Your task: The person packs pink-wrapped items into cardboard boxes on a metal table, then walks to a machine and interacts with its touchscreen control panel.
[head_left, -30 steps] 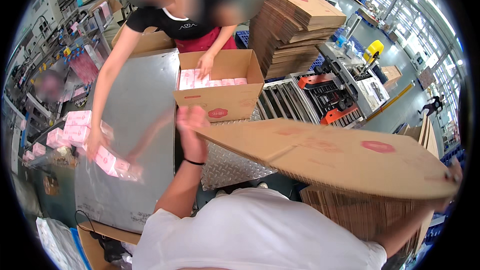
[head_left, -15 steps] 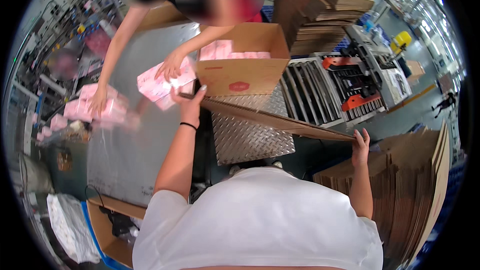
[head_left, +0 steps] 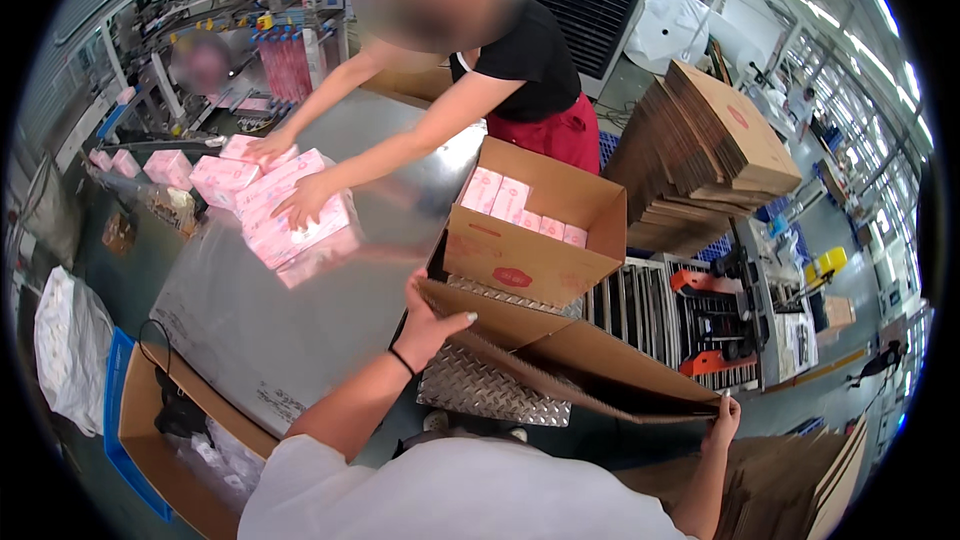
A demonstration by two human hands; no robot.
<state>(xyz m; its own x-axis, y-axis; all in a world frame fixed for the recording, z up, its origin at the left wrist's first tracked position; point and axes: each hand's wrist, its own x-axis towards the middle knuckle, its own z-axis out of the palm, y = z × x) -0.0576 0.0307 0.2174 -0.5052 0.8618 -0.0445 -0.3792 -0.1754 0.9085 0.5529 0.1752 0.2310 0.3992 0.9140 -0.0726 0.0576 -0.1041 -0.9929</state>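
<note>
A partly opened brown cardboard carton (head_left: 600, 352) spans the space in front of me, its walls spread apart a little. My left hand (head_left: 428, 323) grips its left end, thumb along the top edge. At its right corner, my right hand (head_left: 728, 420) pinches the cardboard. Just beyond stands an upright open carton (head_left: 530, 255), partly filled with pink-and-white packs (head_left: 497, 195). On the metal table (head_left: 290, 330) to the left, a co-worker's two hands (head_left: 308, 202) press on a cluster of pink packs (head_left: 285, 215).
Stacks of flattened cartons stand at the far right (head_left: 700, 135) and near right (head_left: 770, 490). Behind the filled carton runs a roller conveyor (head_left: 635, 300) with orange parts. A diamond-plate metal platform (head_left: 490, 390) lies below. At lower left is a carton holding plastic (head_left: 150, 410).
The flat cardboard in my hands has opened into a carton shape. My view has shifted. The co-worker's hands have come together on the pink packs.
</note>
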